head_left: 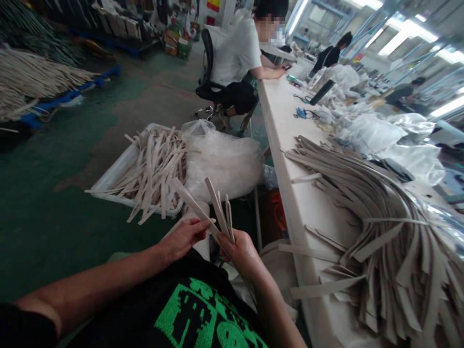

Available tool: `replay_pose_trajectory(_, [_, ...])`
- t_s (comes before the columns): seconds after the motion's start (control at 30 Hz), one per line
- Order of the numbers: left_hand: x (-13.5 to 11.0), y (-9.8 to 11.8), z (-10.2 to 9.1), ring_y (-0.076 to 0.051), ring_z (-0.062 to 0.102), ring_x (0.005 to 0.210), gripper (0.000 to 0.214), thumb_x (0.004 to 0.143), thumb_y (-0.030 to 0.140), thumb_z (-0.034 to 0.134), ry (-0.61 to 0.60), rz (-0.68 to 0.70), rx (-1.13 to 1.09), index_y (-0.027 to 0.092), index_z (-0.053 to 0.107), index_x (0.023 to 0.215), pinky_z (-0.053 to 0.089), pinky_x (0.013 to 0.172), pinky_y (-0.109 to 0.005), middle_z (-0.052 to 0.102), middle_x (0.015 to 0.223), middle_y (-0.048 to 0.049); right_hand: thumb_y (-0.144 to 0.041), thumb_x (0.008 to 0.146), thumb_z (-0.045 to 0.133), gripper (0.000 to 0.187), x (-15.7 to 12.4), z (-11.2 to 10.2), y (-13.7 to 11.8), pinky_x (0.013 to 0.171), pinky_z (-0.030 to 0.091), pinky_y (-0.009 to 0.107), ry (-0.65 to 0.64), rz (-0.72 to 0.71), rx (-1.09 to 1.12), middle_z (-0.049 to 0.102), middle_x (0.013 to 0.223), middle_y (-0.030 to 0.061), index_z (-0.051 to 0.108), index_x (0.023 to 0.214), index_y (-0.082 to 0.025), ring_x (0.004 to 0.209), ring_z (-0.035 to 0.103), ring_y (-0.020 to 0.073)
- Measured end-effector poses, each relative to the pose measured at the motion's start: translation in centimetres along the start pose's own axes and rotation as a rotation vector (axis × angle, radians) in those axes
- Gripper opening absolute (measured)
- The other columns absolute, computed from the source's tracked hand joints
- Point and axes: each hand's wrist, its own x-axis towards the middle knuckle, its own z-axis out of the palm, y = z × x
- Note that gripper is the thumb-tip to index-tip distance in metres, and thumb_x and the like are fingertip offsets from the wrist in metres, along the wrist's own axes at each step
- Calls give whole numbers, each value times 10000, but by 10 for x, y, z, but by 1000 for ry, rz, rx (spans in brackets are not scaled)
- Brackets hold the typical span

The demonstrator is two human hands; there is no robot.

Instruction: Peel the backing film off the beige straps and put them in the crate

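Note:
Several flat beige strips (217,208) fan upward out of my right hand (241,249), which is closed around them in front of my body. My left hand (186,237) pinches one of these strips, the one leaning farthest left, close to the right hand. What the strips are made of I cannot tell; they look like fabric or leather. Just beyond my hands stands a white bin (116,166) heaped with similar loose strips (155,164). A large bundle of long strips (391,232), tied with a band, lies on the white table (286,169) to my right.
A filled clear plastic bag (224,159) sits between bin and table. A person (235,53) sits on a black chair at the table's far end. Plastic bags (377,130) and blue-handled scissors (304,113) lie on the table. Strips are piled on a blue pallet (101,77) at the left.

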Motion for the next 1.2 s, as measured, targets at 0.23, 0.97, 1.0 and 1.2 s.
replay_pose_trajectory(0.23, [3,3,-8,-58,583,550,288,562,177,999,99,29,-130,144,741,685,514,534,-151,678,664,20,-517,918,562,374,-1,5,4,478,417,224,-63,9,-19,633,619,22,586,744,-186,494,566,130])
replay_pose_trajectory(0.97, [-2,-9,-12,-60,553,497,238,666,2,880,138,-13,-126,118,711,787,525,482,-161,620,645,38,-310,881,631,194,-12,3,3,494,297,216,121,26,-286,562,575,-30,581,730,-198,505,501,113])
replay_pose_trajectory(1.0, [-3,-12,-11,-58,550,493,250,659,12,891,131,-19,-124,118,710,795,521,479,-157,620,643,39,-311,881,634,205,-13,1,1,501,287,222,134,20,-327,562,580,-28,573,721,-199,513,493,113])
replay_pose_trajectory(1.2, [2,-13,-4,-63,576,499,303,632,67,936,125,-46,-147,136,672,762,543,498,-160,630,649,38,-393,915,624,311,5,7,-4,530,277,234,189,-10,-349,559,600,-18,530,690,-200,555,483,119])
